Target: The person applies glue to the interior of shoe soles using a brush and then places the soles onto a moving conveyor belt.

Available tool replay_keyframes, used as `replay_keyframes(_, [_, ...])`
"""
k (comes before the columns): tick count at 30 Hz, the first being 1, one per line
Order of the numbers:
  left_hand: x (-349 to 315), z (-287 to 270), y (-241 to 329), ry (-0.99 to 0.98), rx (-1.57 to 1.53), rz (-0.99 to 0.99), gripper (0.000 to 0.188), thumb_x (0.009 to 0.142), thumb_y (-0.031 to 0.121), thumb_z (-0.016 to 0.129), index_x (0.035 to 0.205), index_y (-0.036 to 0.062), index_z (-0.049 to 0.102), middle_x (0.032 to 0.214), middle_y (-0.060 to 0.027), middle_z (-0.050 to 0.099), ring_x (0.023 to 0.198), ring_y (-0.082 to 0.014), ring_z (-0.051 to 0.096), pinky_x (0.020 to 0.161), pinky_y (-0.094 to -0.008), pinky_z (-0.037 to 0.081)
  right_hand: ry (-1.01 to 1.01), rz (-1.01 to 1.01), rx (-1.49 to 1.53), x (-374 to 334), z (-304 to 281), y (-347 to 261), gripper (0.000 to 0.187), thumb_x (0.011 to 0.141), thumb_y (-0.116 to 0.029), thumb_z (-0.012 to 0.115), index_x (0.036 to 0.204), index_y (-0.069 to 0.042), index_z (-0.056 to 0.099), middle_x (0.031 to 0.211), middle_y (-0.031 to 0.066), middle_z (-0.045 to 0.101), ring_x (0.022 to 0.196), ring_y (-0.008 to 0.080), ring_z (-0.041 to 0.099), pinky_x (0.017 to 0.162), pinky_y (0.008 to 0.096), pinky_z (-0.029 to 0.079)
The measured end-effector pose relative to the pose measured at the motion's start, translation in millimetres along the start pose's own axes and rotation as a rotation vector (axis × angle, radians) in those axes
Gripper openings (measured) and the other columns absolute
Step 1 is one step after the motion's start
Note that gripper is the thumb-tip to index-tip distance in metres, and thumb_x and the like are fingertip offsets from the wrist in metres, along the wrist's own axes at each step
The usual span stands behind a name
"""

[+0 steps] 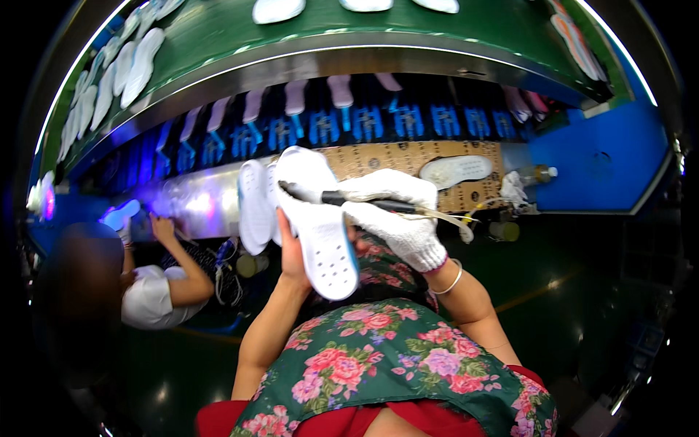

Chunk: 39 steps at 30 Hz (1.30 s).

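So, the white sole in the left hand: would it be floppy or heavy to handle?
The sole seems fairly stiff, as it shows no obvious sag beyond the left hand. It is probably light, since that one hand holds it up.

Left hand holds insole; right hand, brush.

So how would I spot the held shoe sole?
Find the green floral apron. Above it, the bare left hand holds a white shoe sole with small dark holes. Unlike the soles to its left, it's under a black-handled brush.
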<state>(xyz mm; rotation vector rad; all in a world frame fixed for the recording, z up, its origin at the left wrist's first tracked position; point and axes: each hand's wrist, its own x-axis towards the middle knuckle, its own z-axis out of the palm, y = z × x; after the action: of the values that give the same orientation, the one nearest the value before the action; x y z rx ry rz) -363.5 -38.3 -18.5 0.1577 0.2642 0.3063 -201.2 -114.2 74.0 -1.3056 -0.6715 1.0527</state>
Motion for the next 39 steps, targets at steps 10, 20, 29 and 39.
replay_keyframes(10, [11.4,32.8,-7.8,-0.024,-0.110,0.204,0.105,0.080,0.087,0.006,0.140,0.0070,0.040,0.112,-0.0178,0.062,0.097,-0.0324,0.065,0.085,-0.0446,0.054,0.066,-0.845,-0.660,28.0,2.7,-3.2,0.023,0.071,-0.002,0.077,0.094,-0.002,0.072,0.092,0.0126,0.072,0.081,0.0261,0.068,0.074,0.0341,0.054])
replay_keyframes(20, [14.2,18.8,0.9,0.166,0.393,0.241,0.092,0.089,0.077,0.008,0.151,0.0118,0.023,0.146,-0.0120,0.041,0.134,-0.0274,0.042,0.112,-0.0426,0.035,-0.083,-0.784,-0.591,16.2,5.7,5.9,0.025,0.071,0.000,0.075,0.096,-0.004,0.072,0.091,0.0102,0.071,0.078,0.0232,0.068,0.070,0.0321,0.053])
replay_keyframes(29, [14.1,9.8,15.6,0.248,0.455,0.227,0.096,0.085,0.083,0.012,0.152,0.0140,0.021,0.144,-0.0110,0.042,0.131,-0.0272,0.045,0.107,-0.0427,0.042,-0.111,-0.832,-0.644,13.8,18.1,16.2,0.026,0.068,-0.004,0.080,0.093,-0.008,0.074,0.083,0.0089,0.070,0.075,0.0245,0.068,0.069,0.0324,0.053])
replay_keyframes(39, [21.1,-15.7,46.6,-0.069,0.348,0.244,0.103,0.080,0.089,0.017,0.138,0.0066,0.041,0.105,-0.0168,0.065,0.089,-0.0286,0.067,0.075,-0.0403,0.058,-0.198,-0.823,-0.562,14.5,21.5,27.9,0.024,0.071,-0.006,0.077,0.095,-0.010,0.075,0.085,0.0073,0.072,0.076,0.0246,0.069,0.071,0.0330,0.054])
